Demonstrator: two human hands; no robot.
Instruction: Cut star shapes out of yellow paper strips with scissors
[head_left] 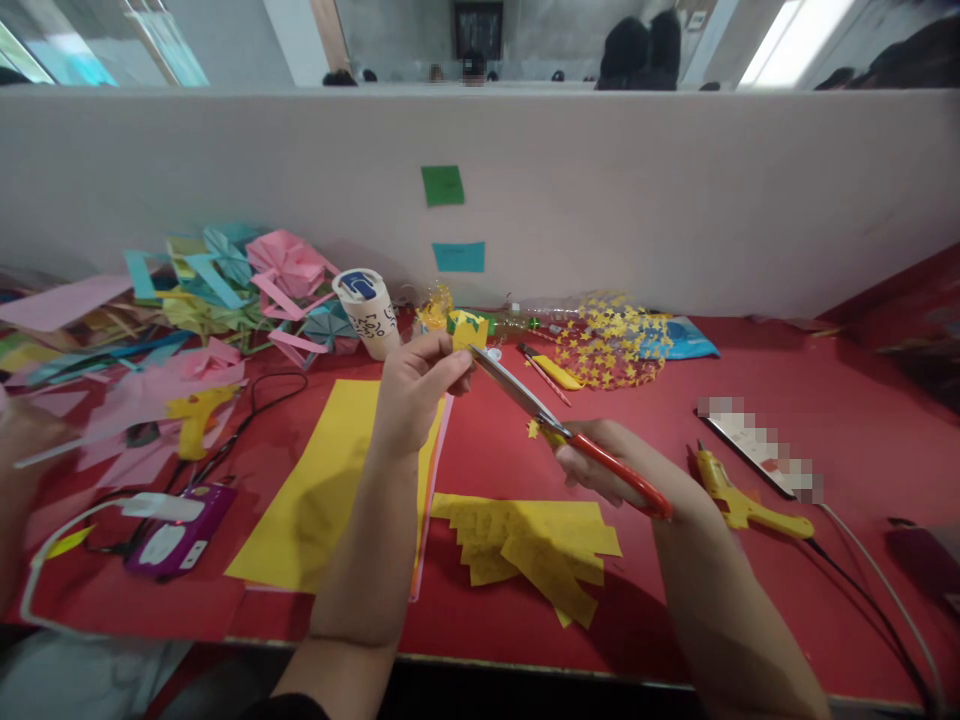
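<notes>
My left hand [424,385] pinches a small piece of yellow paper [470,331] above the middle of the red table. My right hand [600,455] is wrapped around a pair of scissors [536,405] with red handles. Their metal blades point up and left, with the tips beside my left fingertips and the paper's lower edge. Below my hands lies a fanned pile of yellow paper strips [525,545]. Larger yellow sheets [307,490] lie under my left forearm. A small yellow star [533,428] shows just left of my right hand.
Folded colored paper shapes [285,265] heap at the left, near a paper cup [367,315]. Glue guns [199,415] [746,505] lie on both sides, with cords. Star garland [615,345] and a plastic bottle lie along the wall. Another person's hand [30,440] is far left.
</notes>
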